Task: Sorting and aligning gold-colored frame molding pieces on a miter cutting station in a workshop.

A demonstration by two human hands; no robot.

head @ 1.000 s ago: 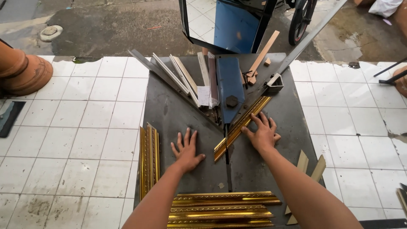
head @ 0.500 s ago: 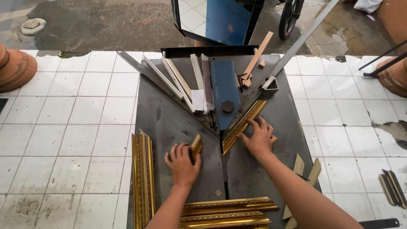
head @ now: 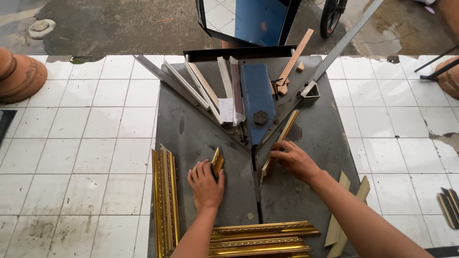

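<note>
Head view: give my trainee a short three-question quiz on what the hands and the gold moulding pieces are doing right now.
1. True or false: the left hand holds a short gold offcut.
2. Which does the right hand press on? A) the blue block B) the long gold moulding strip C) the terracotta pot
3. Fill in: the gold moulding stack lies at the ______ edge of the grey metal table.

Key: 1 true; 2 B; 3 near.
</note>
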